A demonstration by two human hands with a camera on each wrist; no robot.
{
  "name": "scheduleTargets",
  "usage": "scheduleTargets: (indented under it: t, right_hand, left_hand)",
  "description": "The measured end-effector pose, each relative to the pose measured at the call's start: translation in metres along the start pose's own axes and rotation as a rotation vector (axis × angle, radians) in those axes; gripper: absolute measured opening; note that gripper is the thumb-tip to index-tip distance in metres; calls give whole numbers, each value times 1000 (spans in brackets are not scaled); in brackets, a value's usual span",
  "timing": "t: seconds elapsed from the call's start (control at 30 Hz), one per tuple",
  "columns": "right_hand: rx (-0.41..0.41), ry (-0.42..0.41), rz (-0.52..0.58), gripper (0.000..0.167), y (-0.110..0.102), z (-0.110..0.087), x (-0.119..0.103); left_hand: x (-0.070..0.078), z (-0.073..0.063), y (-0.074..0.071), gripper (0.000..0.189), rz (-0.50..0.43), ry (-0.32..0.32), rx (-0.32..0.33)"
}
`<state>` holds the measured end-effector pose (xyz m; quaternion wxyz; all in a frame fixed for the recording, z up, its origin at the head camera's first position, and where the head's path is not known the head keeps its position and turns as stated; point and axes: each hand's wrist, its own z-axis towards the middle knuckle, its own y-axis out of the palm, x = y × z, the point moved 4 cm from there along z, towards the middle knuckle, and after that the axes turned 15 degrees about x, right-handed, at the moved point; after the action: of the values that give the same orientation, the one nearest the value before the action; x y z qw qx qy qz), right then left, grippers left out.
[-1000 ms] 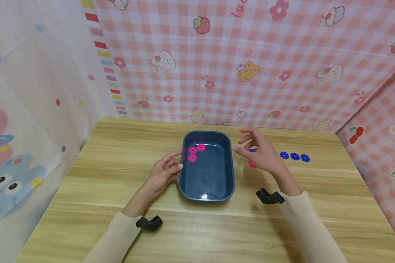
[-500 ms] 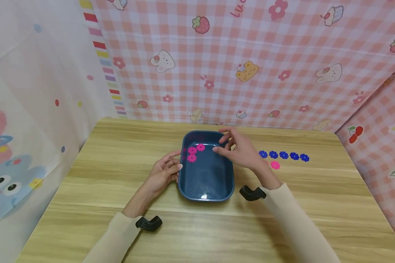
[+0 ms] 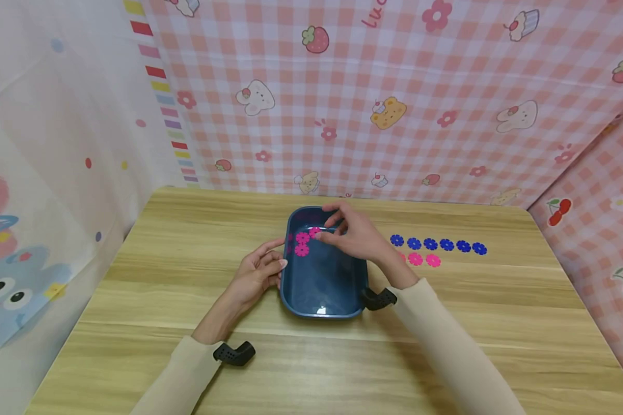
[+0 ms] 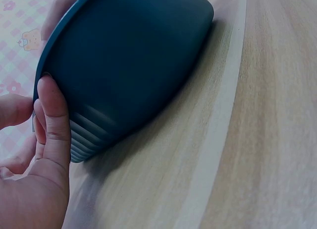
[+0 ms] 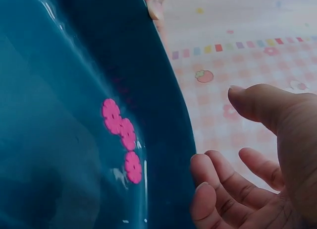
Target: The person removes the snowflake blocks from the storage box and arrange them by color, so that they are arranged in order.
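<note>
A dark blue rectangular tray (image 3: 322,285) stands on the table in the head view. My left hand (image 3: 259,274) pinches its left rim, thumb above and a finger (image 4: 53,115) under the rim against the outer wall. Three pink flower-shaped discs (image 3: 301,249) lie in the tray's far left corner; the right wrist view shows the pink discs (image 5: 128,135) flat by the wall. My right hand (image 3: 360,236) is over the tray, thumb and fingers apart with nothing between them. In the head view its thumb tip overlaps the farthest pink disc.
Right of the tray lies a row of several blue flower-shaped discs (image 3: 430,244). A shorter row of pink discs (image 3: 415,259) lies in front of it, its left end partly hidden by my right wrist. A checkered cloth (image 3: 342,155) hangs behind the table (image 3: 187,230).
My right hand has moved left from over the rows of discs to over the tray, uncovering more blue and pink discs on the table. My left hand has stayed on the rim.
</note>
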<state>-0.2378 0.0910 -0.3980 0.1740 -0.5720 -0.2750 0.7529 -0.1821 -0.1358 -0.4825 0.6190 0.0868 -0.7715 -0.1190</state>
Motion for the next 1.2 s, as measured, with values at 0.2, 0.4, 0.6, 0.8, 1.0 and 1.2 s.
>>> scheduleTargets:
  t: [0.2, 0.4, 0.6, 0.8, 1.0, 1.2]
  right_hand:
    - [-51, 56, -5, 62, 14, 6, 2]
    - [-89, 126, -9, 60, 27, 10, 7]
    - [-119, 160, 12, 53, 39, 13, 8]
    - [-139, 192, 37, 51, 49, 15, 14]
    - [-154, 210, 25, 45, 58, 17, 24]
    - [-168, 202, -26, 38, 63, 18, 30]
  left_hand:
    - [0, 0, -1, 57, 0, 2, -4]
    - [0, 0, 0, 58, -10, -3, -9]
    - [1, 0, 0, 57, -7, 0, -8]
    - [0, 0, 0, 57, -7, 2, -13]
    - [-1, 1, 0, 57, -9, 3, -12]
    - [-1, 1, -1, 57, -9, 7, -11]
